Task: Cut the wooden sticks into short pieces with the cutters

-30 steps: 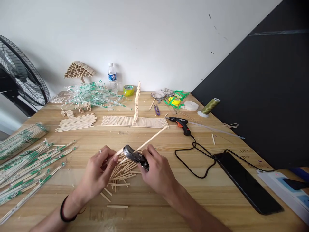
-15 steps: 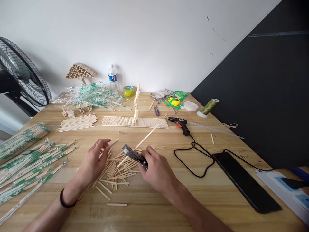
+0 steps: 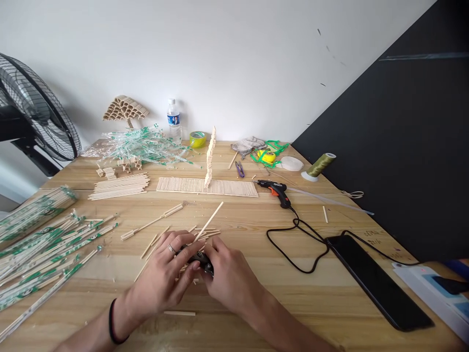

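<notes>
My right hand is closed around a dark hand cutter with a curved head, held over the table. Against its head, my left hand is closed on a thin wooden stick, which slants up and away from between both hands. The left fingers hide the cutter's jaws and the stick's near end. Under the hands lies a pile of short cut sticks, mostly covered. One more short stick lies nearer to me. Left of the pile is a stick piece with thicker ends.
A stick panel with a wavy upright stands at centre. Right are a glue gun, its looping cord and a black phone. Wrapped chopsticks and a stick bundle lie left; a bottle stands behind.
My left hand has moved right and closed on the stick by the cutter's head. The stick's far end has drawn nearer to me. The piece with thicker ends has come into view.
</notes>
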